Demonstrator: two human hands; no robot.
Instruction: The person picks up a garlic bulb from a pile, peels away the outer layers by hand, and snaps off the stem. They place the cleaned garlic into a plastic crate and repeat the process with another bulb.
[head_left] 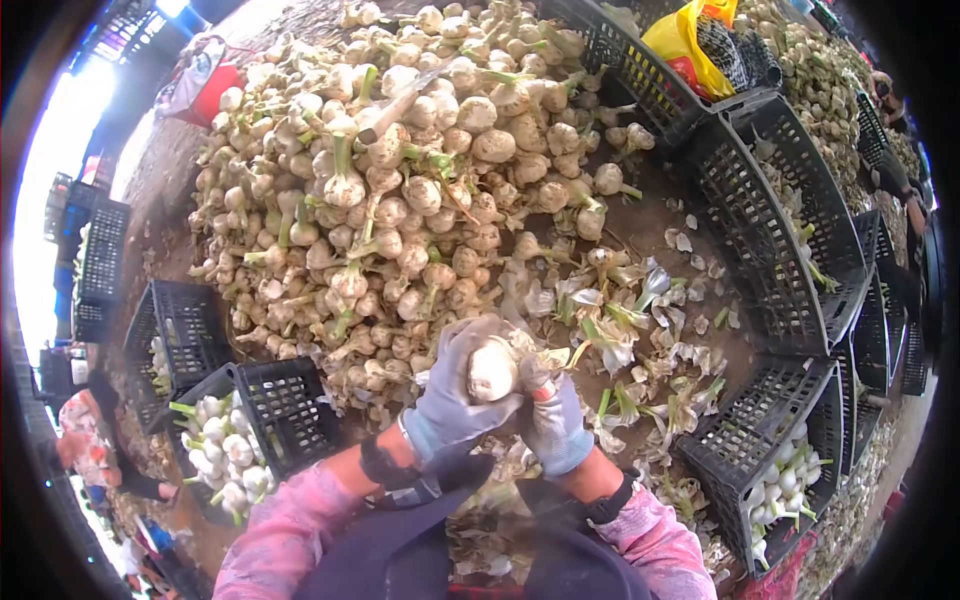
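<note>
A pale garlic bulb [493, 370] is held in my left hand [447, 385], its gloved fingers curled round it from the left. My right hand [556, 415], also gloved, is closed against the bulb's right side, thumb bent, pinching dry, peeling skin and stalk [548, 360]. Both hands meet low in front of my knees. Beyond them rises a big heap of untrimmed garlic [400, 215] with roots and stalks. To the right of my hands, loose peels and cut leaves [640, 350] litter the ground.
Black crates holding cleaner white garlic stand at the left [285, 410] and right [755, 430]. More black crates [750, 220] line the right side. A yellow bag [680, 45] rests at the top right. Another person [90, 430] is at the far left.
</note>
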